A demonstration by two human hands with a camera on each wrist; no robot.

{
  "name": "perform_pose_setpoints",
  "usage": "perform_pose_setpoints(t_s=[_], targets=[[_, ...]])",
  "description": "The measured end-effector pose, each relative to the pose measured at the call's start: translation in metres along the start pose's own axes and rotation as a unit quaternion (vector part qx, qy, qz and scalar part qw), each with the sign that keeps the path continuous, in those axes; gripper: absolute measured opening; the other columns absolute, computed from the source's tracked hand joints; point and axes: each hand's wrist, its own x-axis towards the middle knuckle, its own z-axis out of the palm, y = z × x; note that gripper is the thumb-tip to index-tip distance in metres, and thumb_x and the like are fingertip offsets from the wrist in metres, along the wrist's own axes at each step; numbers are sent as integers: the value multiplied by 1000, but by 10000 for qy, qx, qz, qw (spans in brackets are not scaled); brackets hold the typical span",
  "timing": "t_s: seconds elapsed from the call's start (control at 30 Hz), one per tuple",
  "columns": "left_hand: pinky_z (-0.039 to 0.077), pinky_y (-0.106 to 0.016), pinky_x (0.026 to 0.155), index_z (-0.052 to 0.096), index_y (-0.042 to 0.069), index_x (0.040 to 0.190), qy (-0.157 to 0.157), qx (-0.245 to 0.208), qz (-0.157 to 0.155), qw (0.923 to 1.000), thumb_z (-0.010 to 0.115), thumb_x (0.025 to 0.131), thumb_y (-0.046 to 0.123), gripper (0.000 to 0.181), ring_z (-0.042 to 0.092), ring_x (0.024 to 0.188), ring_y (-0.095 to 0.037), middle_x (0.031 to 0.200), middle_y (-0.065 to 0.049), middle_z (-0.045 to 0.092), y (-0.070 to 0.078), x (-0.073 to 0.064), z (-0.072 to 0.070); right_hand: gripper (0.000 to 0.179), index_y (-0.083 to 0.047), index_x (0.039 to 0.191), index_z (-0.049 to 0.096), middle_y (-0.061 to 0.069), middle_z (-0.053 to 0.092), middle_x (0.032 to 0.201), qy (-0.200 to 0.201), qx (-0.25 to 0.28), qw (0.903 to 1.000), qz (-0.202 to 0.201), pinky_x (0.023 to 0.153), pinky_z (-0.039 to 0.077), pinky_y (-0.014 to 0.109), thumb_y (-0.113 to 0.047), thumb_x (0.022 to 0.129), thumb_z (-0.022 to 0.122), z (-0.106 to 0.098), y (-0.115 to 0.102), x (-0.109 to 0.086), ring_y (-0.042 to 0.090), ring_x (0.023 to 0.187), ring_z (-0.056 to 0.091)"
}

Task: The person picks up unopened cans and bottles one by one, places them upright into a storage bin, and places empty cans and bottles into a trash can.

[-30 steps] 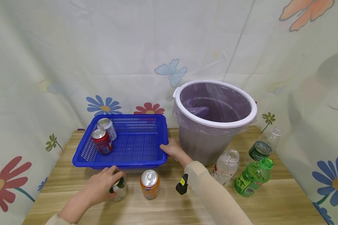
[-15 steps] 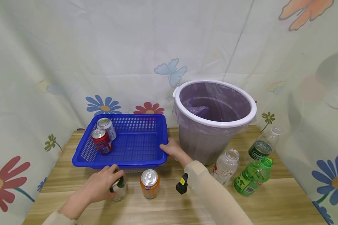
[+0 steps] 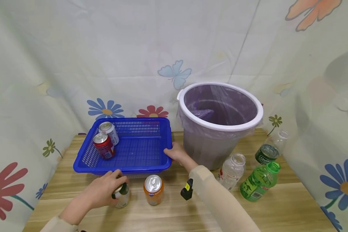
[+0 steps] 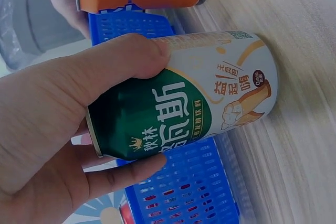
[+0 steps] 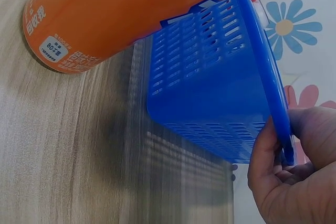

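Note:
My left hand [image 3: 104,189] grips a green and white drink can [image 4: 210,95] near its top, thumb on one side and fingers on the other. The can stands on the table in front of the blue basket [image 3: 121,169]. At the basket's right side, my right hand [image 3: 178,153] pinches the rim between thumb and fingers, as the right wrist view shows closely. Inside the basket, at the left, stand a red can [image 3: 104,148] and a white can [image 3: 109,131]. An orange can [image 3: 154,193] stands upright between my hands, touched by neither.
A grey bin [image 3: 208,149] with a white rim and a plastic liner stands right of the basket. Right of my forearm are a clear bottle [image 3: 232,170], a green bottle [image 3: 259,183] and a clear bottle with a dark green label [image 3: 268,153]. A patterned curtain [image 3: 127,64] backs the table.
Both hands keep their holds and the cans and basket stay in place. Only the head view has shifted very slightly.

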Motion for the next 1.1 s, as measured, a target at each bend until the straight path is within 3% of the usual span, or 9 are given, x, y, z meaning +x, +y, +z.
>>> perform_pose_setpoints(t_s=[0.4,0.6,0.73,1.1], targets=[[47,-30,55,57,22,104,-69,110,248,9996,86,54,24,58,51,82,-17,94,5,47,-2,0,-3,29,8,105,53,23,64,94,-33,108,9999,-2,56,57,35,-11,83,54,0,0,-2,33,75,67],[47,-30,57,57,22,104,-142,77,272,9995,86,55,24,57,50,82,-16,95,5,47,-2,0,-8,28,8,104,53,22,64,92,-12,84,10000,-36,54,56,33,-11,82,54,0,0,-1,28,69,66],[48,-31,58,57,22,105,-184,76,286,9994,86,55,24,59,50,84,-17,97,4,47,-3,-1,-10,29,8,104,53,23,64,94,-34,97,9999,-6,56,57,34,-11,83,54,0,0,0,31,73,67],[44,-26,51,56,24,104,-241,142,328,9991,87,55,25,58,49,84,-18,98,4,47,-8,-10,-20,29,8,105,53,20,63,91,-17,110,9999,-1,57,57,36,-11,83,54,1,2,1,34,78,67]])
